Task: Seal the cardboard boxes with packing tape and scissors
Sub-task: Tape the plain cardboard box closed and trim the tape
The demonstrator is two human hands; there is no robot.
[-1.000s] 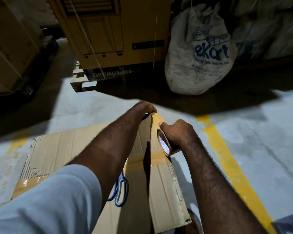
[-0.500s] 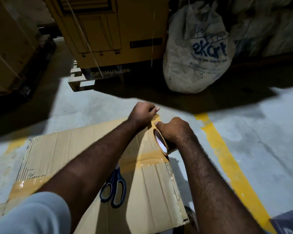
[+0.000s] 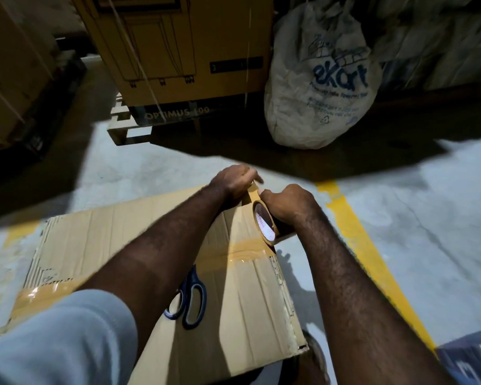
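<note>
Within the last 1 second the left hand [image 3: 231, 182] has left the far edge of the cardboard box [image 3: 233, 301] and come across to the packing tape roll [image 3: 263, 226]. Its fingers [image 3: 254, 177] now pinch the free end of the tape [image 3: 252, 191], and a short brown length stands drawn between the 2 hands. The right hand [image 3: 286, 201] has kept its place, with its fingers curled round the roll and holding it upright on the box's far right edge.

The box lies on the grey floor [image 3: 414, 232] below the forearms. 1 brown strip [image 3: 247, 250] is already stuck across it, just on the near side of the roll. The blue-handled scissors [image 3: 189, 298] rest untouched on the box top, beside the left forearm.

This looks like the start of a 2nd strip: the end has been found and lifted, so pulling out a length and pressing it down likely come next, with the cut after that.
</note>
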